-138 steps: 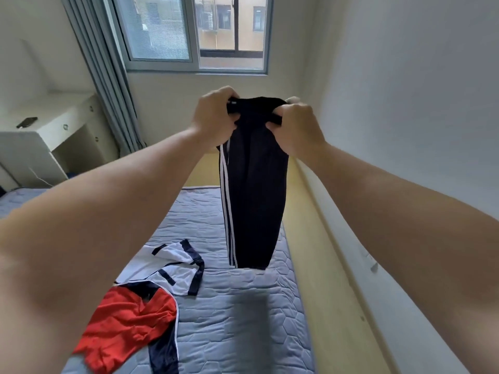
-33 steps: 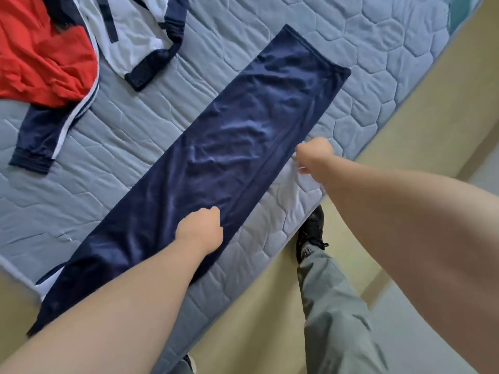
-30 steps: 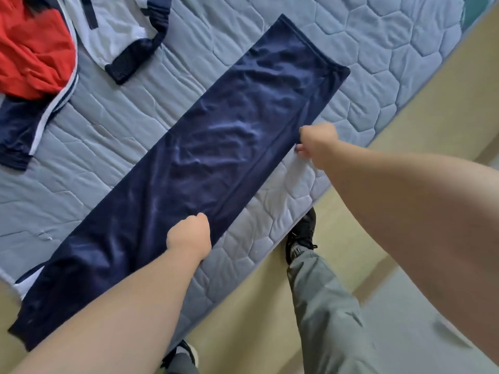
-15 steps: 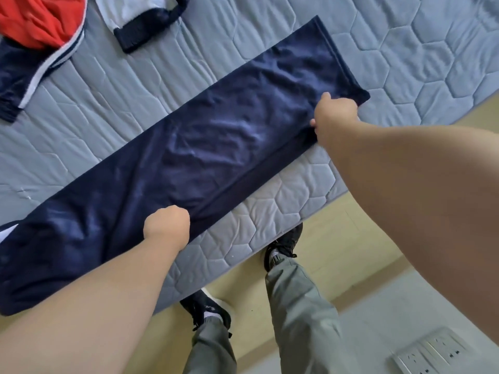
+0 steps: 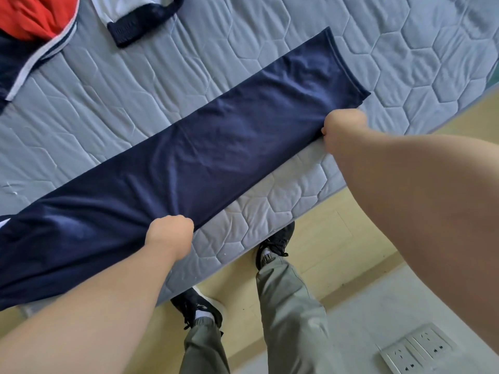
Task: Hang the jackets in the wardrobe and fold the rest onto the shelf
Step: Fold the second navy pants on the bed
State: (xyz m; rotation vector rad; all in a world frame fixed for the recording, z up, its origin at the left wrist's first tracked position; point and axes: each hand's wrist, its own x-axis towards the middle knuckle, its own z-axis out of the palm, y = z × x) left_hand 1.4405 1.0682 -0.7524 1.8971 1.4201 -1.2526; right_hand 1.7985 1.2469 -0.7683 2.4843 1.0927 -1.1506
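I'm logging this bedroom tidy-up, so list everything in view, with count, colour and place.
long dark navy fabric trousers: one, navy, spread flat along the mattress's near edge
grey quilted mattress: one, grey, under all the clothes
red and navy jacket: one, red, navy, white trim, upper left
white garment with navy cuff: one, top, beside the jacket
pale wooden bed frame: one, yellowish, below the mattress
white socket panel: one group, lower right
grey trouser legs: two, bottom centre
black shoes: two, by the frame
left hand: grips the trousers' near edge
right hand: grips that edge, further right
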